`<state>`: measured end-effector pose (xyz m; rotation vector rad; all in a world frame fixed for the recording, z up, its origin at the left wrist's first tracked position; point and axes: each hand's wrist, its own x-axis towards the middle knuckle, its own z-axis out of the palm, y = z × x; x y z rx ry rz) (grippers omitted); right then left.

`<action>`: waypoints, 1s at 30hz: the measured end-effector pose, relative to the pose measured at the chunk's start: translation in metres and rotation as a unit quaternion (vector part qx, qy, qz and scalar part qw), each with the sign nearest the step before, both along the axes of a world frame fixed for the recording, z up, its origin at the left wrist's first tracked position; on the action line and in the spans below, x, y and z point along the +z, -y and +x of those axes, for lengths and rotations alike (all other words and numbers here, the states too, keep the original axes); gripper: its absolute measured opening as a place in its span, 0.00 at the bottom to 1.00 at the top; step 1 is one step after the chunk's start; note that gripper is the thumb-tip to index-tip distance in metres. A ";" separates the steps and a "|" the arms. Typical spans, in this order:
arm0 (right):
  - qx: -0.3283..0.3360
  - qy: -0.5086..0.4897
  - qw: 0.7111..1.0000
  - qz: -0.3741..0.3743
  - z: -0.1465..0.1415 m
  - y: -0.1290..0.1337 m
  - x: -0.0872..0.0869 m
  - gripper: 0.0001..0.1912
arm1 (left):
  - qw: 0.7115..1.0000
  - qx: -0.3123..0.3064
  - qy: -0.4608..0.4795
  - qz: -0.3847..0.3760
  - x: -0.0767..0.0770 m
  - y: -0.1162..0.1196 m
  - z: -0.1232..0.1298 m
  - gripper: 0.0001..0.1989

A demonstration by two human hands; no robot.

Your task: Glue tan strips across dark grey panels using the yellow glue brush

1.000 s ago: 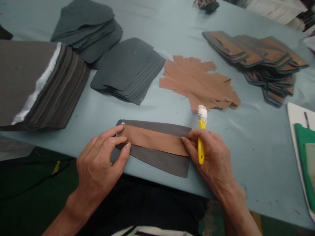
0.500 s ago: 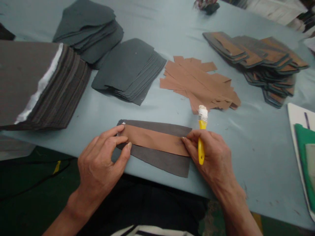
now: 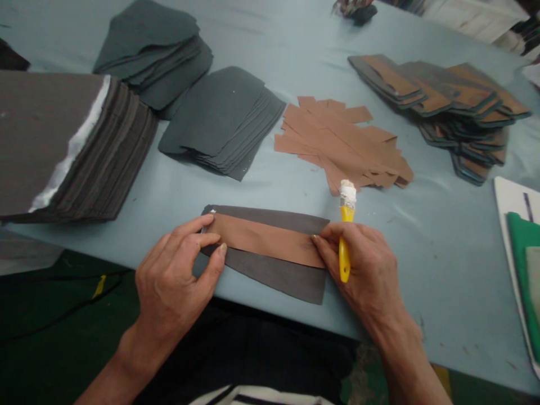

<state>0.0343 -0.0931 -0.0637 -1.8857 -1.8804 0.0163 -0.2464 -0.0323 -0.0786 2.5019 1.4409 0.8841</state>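
Note:
A dark grey fabric-like panel lies flat near the table's front edge, with a brown strip laid lengthwise across it. At the strip's left end, my left hand holds it with fingertips and thumb at its edges. A dab of white shows at the panel's upper left corner. My right hand pinches the right end of strip and panel between thumb and finger. The same hand keeps a yellow-handled paintbrush tucked between its fingers, its white-coated bristles pointing away from me.
A thick stack of dark sheets with a white edge stands left. Behind are fanned dark green-grey pieces, loose brown strips and piled panels with brown strips. A white board with green material lies at right.
Almost nothing differs. The view has shifted very slightly; both hands keep their places on the strip, and the brush stays in my right hand.

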 end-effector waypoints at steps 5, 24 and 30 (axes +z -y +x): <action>0.013 0.016 1.000 0.009 0.000 -0.001 0.000 0.05 | 1.000 0.000 0.003 0.000 0.000 0.000 0.000 0.05; 0.008 0.019 1.000 0.011 0.001 0.000 -0.003 0.05 | 1.000 0.004 0.003 -0.001 -0.002 0.000 0.000 0.06; -0.003 0.007 1.000 0.013 -0.001 0.001 -0.004 0.05 | 1.000 0.002 0.005 0.002 -0.002 0.000 0.000 0.06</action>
